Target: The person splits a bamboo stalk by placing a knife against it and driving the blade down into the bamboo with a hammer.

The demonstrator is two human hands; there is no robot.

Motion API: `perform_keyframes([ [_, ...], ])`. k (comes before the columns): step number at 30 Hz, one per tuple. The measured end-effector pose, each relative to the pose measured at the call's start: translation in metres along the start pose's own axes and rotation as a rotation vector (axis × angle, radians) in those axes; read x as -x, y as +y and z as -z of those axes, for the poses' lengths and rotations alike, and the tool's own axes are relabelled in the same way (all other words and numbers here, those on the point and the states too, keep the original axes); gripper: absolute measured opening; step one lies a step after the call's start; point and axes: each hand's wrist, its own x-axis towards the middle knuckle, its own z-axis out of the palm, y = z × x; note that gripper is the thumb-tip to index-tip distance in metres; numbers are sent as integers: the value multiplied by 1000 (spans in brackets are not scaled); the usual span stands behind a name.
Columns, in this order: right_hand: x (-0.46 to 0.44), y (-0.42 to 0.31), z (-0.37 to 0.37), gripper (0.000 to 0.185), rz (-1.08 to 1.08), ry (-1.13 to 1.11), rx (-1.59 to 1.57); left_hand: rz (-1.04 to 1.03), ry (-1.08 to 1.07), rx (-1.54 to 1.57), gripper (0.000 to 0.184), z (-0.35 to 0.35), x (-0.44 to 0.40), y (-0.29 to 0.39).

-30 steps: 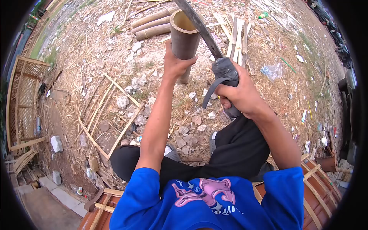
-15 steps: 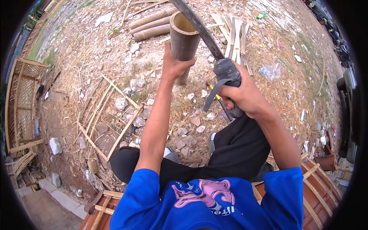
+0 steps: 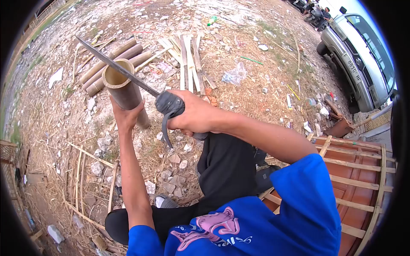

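Observation:
An upright, hollow bamboo pole (image 3: 124, 91) stands on the littered ground, its open end facing up. My left hand (image 3: 127, 115) is wrapped round it below the rim. My right hand (image 3: 192, 112) grips the machete (image 3: 128, 73) by its dark, tape-wrapped handle, from which a loose strip hangs. The long dark blade runs up and to the left, over or against the pole's rim; whether it touches cannot be told. Behind the pole lie several bamboo poles (image 3: 100, 77), and split bamboo strips (image 3: 190, 59) lie to their right.
A parked vehicle (image 3: 363, 59) stands at the upper right, with people near motorbikes beyond. A reddish panel with bamboo slats (image 3: 350, 181) lies at the lower right. Thin bamboo strips (image 3: 77, 179) and stones (image 3: 97, 169) lie at the left; a clear plastic bag (image 3: 234, 74) lies ahead.
The view has swung to the right, bringing in the vehicle and more of the slatted panel. The blade now points further left and lies flatter. Both hands keep their holds.

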Motion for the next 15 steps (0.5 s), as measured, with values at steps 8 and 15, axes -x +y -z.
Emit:
perform_keyframes([
  [8, -8, -2, 6, 34, 21, 12, 119, -50, 45, -4, 82, -1, 1, 4],
  [15, -14, -4, 19, 59, 79, 156, 279, -42, 130, 22, 80, -12, -4, 6],
])
